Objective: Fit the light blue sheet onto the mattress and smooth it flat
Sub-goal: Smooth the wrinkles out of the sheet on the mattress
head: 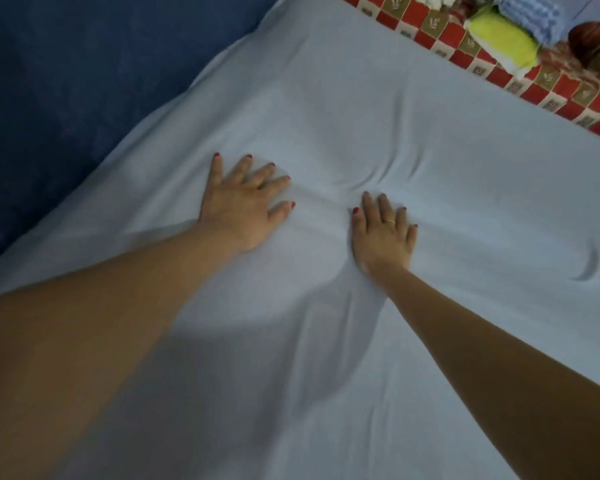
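My left hand [238,206] and right hand [383,235] press flat, fingers spread, on the light blue sheet [447,174] covering the mattress. Creases gather between them — pushing inward would likely bunch the fabric instead of flattening it.

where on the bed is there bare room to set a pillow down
Bare sheet lies beyond both hands, between the dark blue wall and the red checkered cloth. Crowded: top right, with folded towels, and mid-bed under the left hand and right hand.

Two hands [238,206] (one wearing one ring [390,221]), one light blue sheet [430,140], and two folded towels [503,43].
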